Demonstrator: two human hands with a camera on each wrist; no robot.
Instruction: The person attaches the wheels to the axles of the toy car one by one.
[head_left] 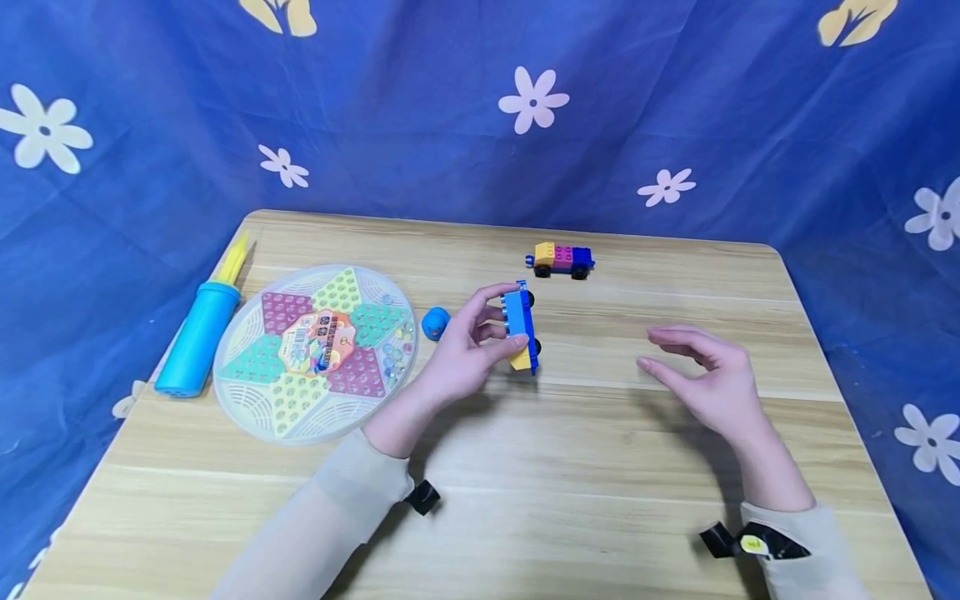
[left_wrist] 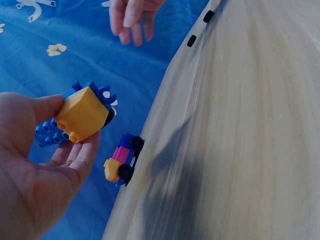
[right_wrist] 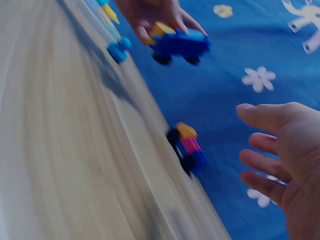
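Observation:
My left hand (head_left: 468,346) grips a toy car (head_left: 519,327) of blue and yellow building blocks, raised above the table and turned on end. Its yellow sloped block (left_wrist: 81,115) faces the left wrist camera, with thumb on one side and fingers on the other. Black wheels show on the car's right side in the head view. Off to the right, my right hand (head_left: 708,379) hovers over the table with thumb and fingers apart, holding nothing. A second block car (head_left: 562,260), yellow, pink and dark blue, stands on its wheels behind the held one.
A round Chinese checkers board (head_left: 247,408) lies at the left, marbles along its right side. Beside it is a blue pump (head_left: 197,340) with a yellow nozzle. A small blue toy (head_left: 435,323) sits between board and left hand. Blue patterned cloth (head_left: 450,108) hangs behind the table.

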